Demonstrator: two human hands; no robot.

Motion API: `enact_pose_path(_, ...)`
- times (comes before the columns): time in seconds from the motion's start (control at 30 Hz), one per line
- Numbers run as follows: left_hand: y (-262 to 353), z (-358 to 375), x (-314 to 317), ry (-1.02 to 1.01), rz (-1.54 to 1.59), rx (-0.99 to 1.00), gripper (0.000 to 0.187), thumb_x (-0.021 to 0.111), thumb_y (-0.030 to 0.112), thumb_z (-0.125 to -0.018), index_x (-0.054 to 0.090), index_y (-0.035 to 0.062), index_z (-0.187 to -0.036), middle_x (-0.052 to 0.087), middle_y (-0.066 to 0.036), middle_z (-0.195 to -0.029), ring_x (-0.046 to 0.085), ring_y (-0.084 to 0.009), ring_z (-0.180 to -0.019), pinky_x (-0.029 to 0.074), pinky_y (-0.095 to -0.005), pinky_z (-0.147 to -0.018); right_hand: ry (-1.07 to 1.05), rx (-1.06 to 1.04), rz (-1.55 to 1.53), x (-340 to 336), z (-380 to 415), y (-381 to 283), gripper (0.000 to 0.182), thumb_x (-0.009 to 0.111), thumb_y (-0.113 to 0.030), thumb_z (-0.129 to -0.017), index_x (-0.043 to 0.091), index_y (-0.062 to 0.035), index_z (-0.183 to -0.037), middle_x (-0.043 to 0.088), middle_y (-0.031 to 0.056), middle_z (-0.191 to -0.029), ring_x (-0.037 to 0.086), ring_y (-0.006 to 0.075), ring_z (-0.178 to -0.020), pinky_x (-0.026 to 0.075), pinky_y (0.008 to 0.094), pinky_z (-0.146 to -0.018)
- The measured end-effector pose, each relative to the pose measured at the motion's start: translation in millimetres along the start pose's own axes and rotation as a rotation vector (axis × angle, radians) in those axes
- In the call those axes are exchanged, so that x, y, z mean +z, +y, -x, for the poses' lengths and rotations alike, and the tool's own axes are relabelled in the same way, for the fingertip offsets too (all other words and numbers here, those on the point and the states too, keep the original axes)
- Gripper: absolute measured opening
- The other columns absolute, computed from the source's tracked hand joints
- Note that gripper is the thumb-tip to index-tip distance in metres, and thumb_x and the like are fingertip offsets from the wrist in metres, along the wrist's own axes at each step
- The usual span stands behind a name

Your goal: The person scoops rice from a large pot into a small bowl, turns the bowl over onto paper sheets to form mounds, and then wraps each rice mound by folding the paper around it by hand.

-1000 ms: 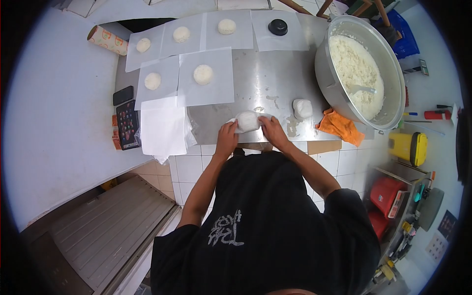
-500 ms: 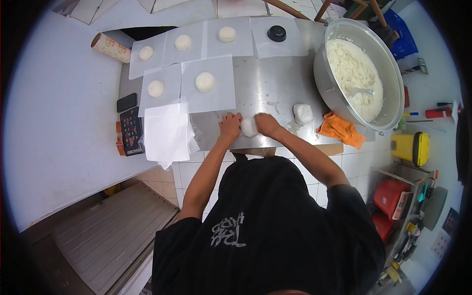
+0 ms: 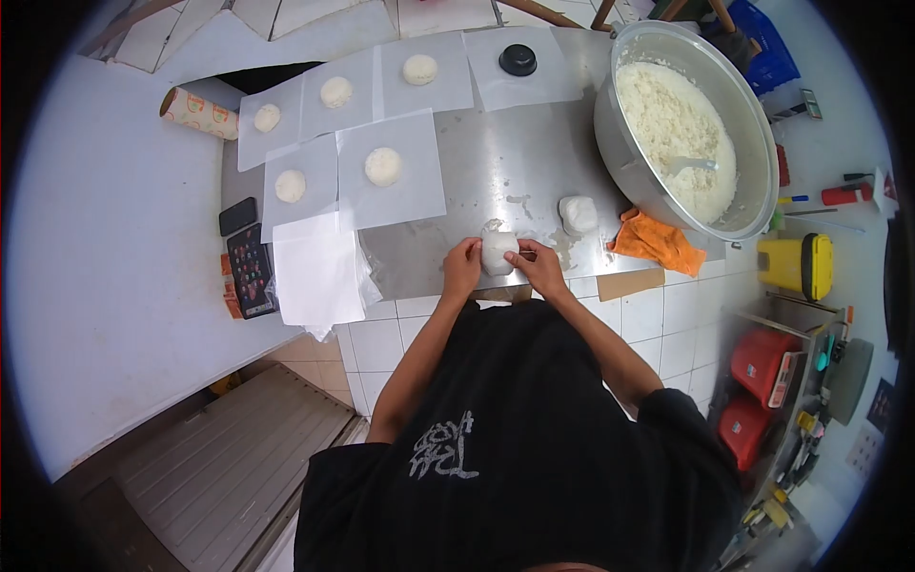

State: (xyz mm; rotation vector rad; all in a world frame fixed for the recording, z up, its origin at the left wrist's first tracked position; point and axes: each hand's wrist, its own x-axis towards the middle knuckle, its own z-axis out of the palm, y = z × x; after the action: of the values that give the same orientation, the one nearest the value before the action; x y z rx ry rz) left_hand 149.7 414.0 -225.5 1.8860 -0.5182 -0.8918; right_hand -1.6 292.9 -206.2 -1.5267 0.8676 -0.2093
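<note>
At the near edge of the metal table, a white paper-wrapped packet (image 3: pixel 498 254) stands between my two hands. My left hand (image 3: pixel 462 268) pinches its left side, and my right hand (image 3: pixel 539 267) grips its right side with the thumb across the front. Whatever is inside the wrapping is hidden. To the right sits another white wrapped packet (image 3: pixel 578 215), apart from my hands. Further off, flat rounds of rice (image 3: pixel 383 167) lie singly on square paper sheets (image 3: pixel 419 203). A black round mould (image 3: pixel 518 60) rests on the sheet at the far right.
A large metal pot (image 3: pixel 606 129) of rice with a scoop (image 3: pixel 694 165) in it stands on the right, near an orange cloth (image 3: pixel 656 243). Stacked white paper (image 3: pixel 316 272), a tablet (image 3: pixel 250 272) and a phone (image 3: pixel 238 217) are on the left.
The packet and both hands have come slightly nearer to my body. The packet now shows upright and longer, with the fingers at its sides. The whole view has shifted a little.
</note>
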Motion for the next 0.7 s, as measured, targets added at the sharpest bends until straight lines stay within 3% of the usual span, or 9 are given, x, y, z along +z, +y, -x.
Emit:
enact_pose_path(0.07,-1.2,-5.9,12.7,-0.144,0.206,-0.165,0.035,0.057,0.032,-0.100,0.065,-0.0001,-0.112,0.067,-0.009,-0.103,0.062,-0.0161,-0.093,0.050,-0.0304,-0.082,0.076,0.004,0.087,-5.1,-1.5,-1.2,0.044,0.074,-0.025,-0.090,0.063,0.0051,-0.120,0.073,0.0121,-0.098,0.069,0.0168,-0.089,0.053,0.0286,-0.080)
enact_pose_path(0.13,13.1,-3.4,35.9,-0.143,0.120,-0.079,0.041,0.056,0.038,-0.100,0.066,0.0000,-0.112,0.067,-0.009,-0.104,0.062,-0.0160,-0.094,0.049,-0.0306,-0.083,0.154,-0.016,0.004,-10.7,-8.2,0.8,0.049,0.076,-0.027,-0.087,0.063,0.0076,-0.118,0.073,0.0164,-0.096,0.070,0.0188,-0.084,0.053,0.0299,-0.076)
enact_pose_path(0.17,21.7,-3.3,42.2,-0.132,0.040,0.011,0.047,0.054,0.044,-0.100,0.066,0.0002,-0.112,0.066,-0.008,-0.105,0.061,-0.0160,-0.096,0.048,-0.0309,-0.084,0.077,0.021,0.014,-14.0,-8.3,0.3,0.044,0.075,-0.026,-0.088,0.061,0.0064,-0.115,0.072,0.0156,-0.093,0.069,0.0174,-0.083,0.052,0.0297,-0.071)
enact_pose_path(0.27,46.5,-5.0,40.8,-0.293,0.242,-0.138,0.052,0.056,0.048,-0.098,0.064,-0.0006,-0.116,0.066,-0.008,-0.105,0.061,-0.0158,-0.096,0.048,-0.0320,-0.087,0.111,0.111,-0.137,-13.9,-7.4,-5.7,0.038,0.073,-0.023,-0.091,0.053,0.0017,-0.112,0.069,0.0141,-0.092,0.066,0.0165,-0.082,0.051,0.0293,-0.069)
enact_pose_path(0.4,33.3,-19.0,66.5,-0.192,0.378,-0.171,0.059,0.061,0.053,-0.093,0.061,-0.0005,-0.117,0.066,-0.019,-0.113,0.064,-0.0237,-0.103,0.049,-0.0336,-0.087,0.028,0.166,-0.463,-22.3,-16.9,-5.3,0.039,0.072,-0.018,-0.091,0.042,-0.0052,-0.112,0.065,0.0124,-0.094,0.062,0.0163,-0.083,0.049,0.0291,-0.067)
enact_pose_path(0.47,16.5,-39.0,83.3,0.228,-0.100,0.150,0.065,0.059,0.057,-0.092,0.057,-0.0031,-0.116,0.064,-0.022,-0.112,0.064,-0.0295,-0.099,0.049,-0.0365,-0.086,0.084,0.241,-0.624,-31.8,-25.9,-15.3,0.047,0.073,-0.013,-0.088,0.036,-0.0073,-0.116,0.062,0.0138,-0.101,0.059,0.0162,-0.084,0.047,0.0279,-0.065)
enact_pose_path(0.5,27.9,-42.9,81.9,0.166,0.010,0.036,0.065,0.058,0.056,-0.093,0.053,-0.0052,-0.115,0.062,-0.023,-0.109,0.062,-0.0339,-0.100,0.048,-0.0404,-0.088,0.102,0.227,-0.652,-33.2,-33.0,-18.7,0.052,0.076,-0.011,-0.086,0.034,-0.0085,-0.117,0.060,0.0139,-0.104,0.058,0.0159,-0.086,0.046,0.0275,-0.063)
enact_pose_path(0.63,27.4,-56.7,79.0,0.100,0.069,-0.141,0.060,0.061,0.051,-0.092,0.052,-0.0033,-0.117,0.061,-0.023,-0.110,0.058,-0.0367,-0.106,0.046,-0.0465,-0.091,0.037,0.153,-0.418,-55.0,-89.3,5.1,0.066,0.079,-0.015,-0.081,0.031,-0.0062,-0.126,0.057,0.0123,-0.101,0.057,0.0166,-0.087,0.048,0.0284,-0.069)
enact_pose_path(0.7,56.5,-47.8,60.0,0.246,-0.379,-0.044,0.050,0.065,0.042,-0.091,0.053,0.0023,-0.119,0.059,-0.019,-0.117,0.054,-0.0370,-0.115,0.045,-0.0507,-0.091,-0.094,-0.015,0.082,-63.7,-118.9,-2.7,0.071,0.078,-0.016,-0.079,0.031,-0.0036,-0.131,0.059,0.0180,-0.106,0.061,0.0244,-0.090,0.051,0.0353,-0.075)
